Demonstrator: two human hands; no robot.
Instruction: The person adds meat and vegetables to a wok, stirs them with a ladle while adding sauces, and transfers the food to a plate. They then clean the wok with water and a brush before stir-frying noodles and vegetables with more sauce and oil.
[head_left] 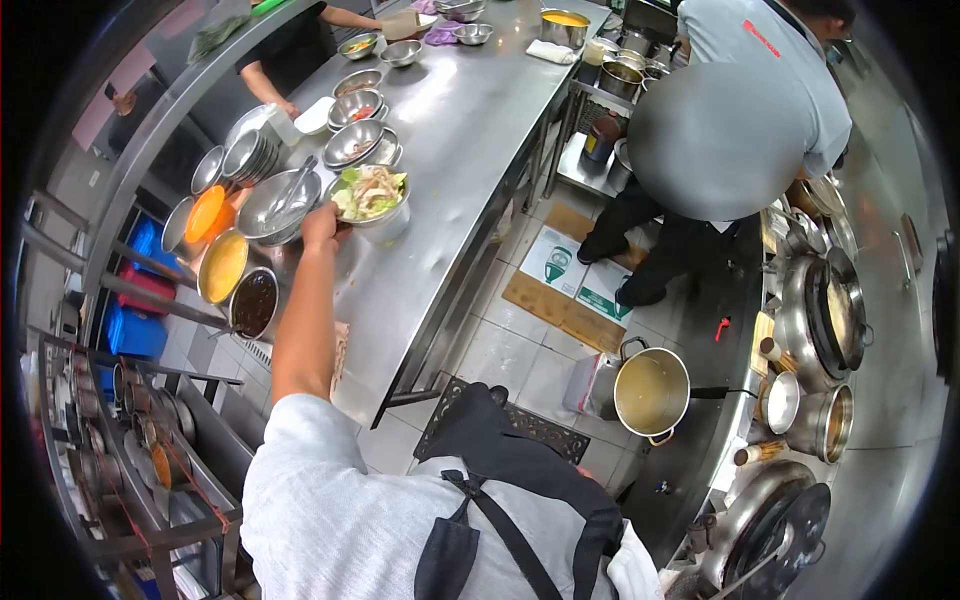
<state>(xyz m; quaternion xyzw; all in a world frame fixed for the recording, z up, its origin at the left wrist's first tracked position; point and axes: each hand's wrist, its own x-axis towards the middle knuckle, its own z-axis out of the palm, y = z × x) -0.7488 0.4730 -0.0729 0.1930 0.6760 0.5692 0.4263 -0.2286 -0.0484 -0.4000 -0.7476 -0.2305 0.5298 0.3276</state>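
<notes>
My left hand (322,226) reaches over the steel table, its fingers at the near left rim of a metal bowl of salad (369,193) with pale leaves and shreds. Whether the fingers grip that rim is hard to make out. Just left of the hand lies a wide metal bowl with a whisk (281,202). Nearer the table's left edge are a pot of yellow liquid (224,266), a pot of dark sauce (254,302) and an orange bowl (207,214). Beyond the salad stand metal bowls (353,143) with some food inside. My right hand does not show.
A co-worker in a grey shirt (740,120) stands at the stove side on the right. Another person's hand (288,108) is across the steel table (440,130). A large pot (651,392) of cloudy liquid stands right of me. Racks with pans (165,465) are at the lower left.
</notes>
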